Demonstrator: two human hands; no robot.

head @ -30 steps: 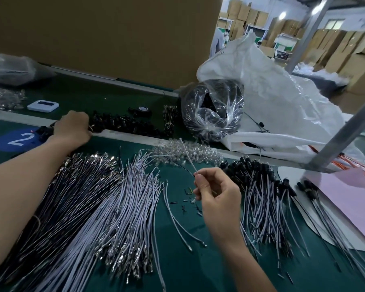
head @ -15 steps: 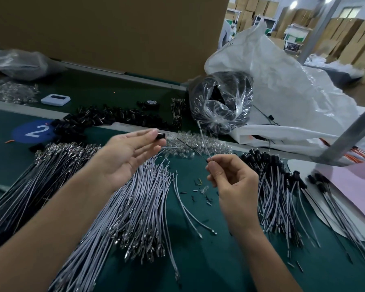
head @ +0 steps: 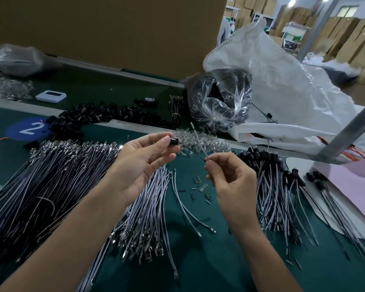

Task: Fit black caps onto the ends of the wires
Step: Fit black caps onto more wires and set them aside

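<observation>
While the thumb and fingertips of the left hand [head: 143,165] pinch a black cap [head: 175,141], palm up and the other fingers loosely spread, the right hand [head: 232,184] nips two wires between thumb and forefinger, its remaining fingers curled. A thin black wire [head: 193,152] runs from that pinch across to the cap's mouth; whether its tip is inside cannot be told. A white wire [head: 197,139] stands up tilted from the same pinch. Both hands hover above the green table [head: 209,260]. Below the left hand lie heaps of uncapped wires [head: 57,178]; right of the right hand lies a bundle of capped wires [head: 270,186]. Beyond the hands sit a clear pile of small parts [head: 215,144] and a row of loose caps [head: 105,116], near a clear bag [head: 219,100].
</observation>
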